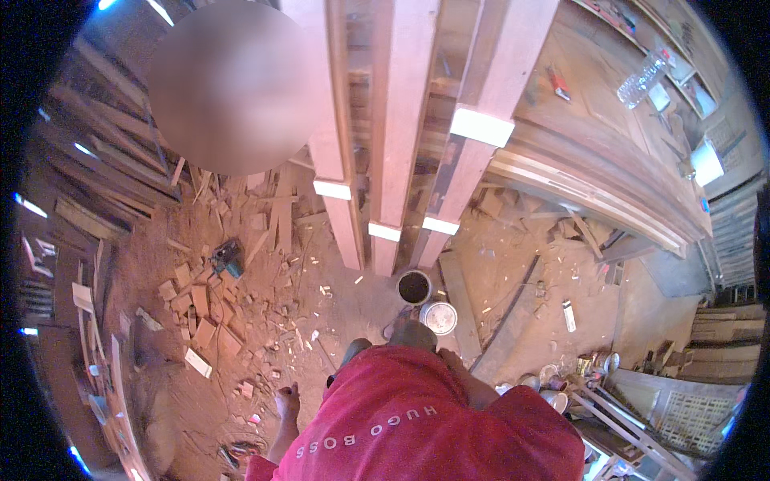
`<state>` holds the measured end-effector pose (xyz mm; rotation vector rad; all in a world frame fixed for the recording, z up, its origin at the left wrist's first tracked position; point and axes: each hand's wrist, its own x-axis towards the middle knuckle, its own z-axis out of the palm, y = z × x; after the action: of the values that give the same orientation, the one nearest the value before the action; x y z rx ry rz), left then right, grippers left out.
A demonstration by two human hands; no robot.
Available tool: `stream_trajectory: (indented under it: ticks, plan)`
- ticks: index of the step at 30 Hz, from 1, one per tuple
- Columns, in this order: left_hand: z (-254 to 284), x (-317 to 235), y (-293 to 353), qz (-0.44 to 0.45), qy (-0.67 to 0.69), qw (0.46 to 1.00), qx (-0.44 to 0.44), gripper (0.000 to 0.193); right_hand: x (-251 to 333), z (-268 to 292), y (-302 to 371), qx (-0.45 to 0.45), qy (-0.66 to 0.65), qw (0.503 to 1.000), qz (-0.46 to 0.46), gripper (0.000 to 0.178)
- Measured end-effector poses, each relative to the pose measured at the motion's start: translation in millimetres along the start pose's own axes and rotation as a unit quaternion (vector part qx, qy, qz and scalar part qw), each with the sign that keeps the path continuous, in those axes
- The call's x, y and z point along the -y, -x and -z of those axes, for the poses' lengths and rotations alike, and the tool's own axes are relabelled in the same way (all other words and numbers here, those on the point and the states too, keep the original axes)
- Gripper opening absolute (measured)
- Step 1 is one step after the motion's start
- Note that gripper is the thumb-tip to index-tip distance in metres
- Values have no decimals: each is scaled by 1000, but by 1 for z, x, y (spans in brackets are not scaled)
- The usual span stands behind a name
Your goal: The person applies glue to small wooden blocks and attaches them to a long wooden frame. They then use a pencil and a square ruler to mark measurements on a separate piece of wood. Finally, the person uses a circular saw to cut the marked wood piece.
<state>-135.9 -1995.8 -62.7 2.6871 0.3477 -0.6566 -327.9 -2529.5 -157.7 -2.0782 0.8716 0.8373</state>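
Observation:
My left hand (287, 396) hangs out over the littered floor, fingers curled, with nothing visible in them. The right forearm (475, 386) runs close along my red-clothed body. Its hand (449, 358) is only partly seen and its fingers cannot be made out. Just ahead of my feet stand an open can with a dark inside (414, 287) and a whitish can (439, 319) beside it. Beyond them, long pale wooden beams (403, 120) extend away from me, with white patches on them. Neither hand touches the beams or cans.
Wood offcuts (216, 321) lie heaped on the left floor beside a green-and-black power tool (228, 258). On the right, a workbench (577, 120) holds a clear plastic bottle (642, 80) and a red tool (558, 83). Several cans (553, 398) and a crate (694, 418) stand lower right.

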Motion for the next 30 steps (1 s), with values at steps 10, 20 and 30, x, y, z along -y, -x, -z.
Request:
stream_trajectory:
  ticks: [10,20,30]
  plan:
    - [-2,6,49,-43,202,976,73,55,217,62,-20,-240,51,958,147,45]
    - [-49,278,176,292,338,892,-73,46,419,-148,53,39,187,886,422,24]
    - [-39,318,208,476,432,744,-185,44,530,-232,-41,97,365,838,395,42]
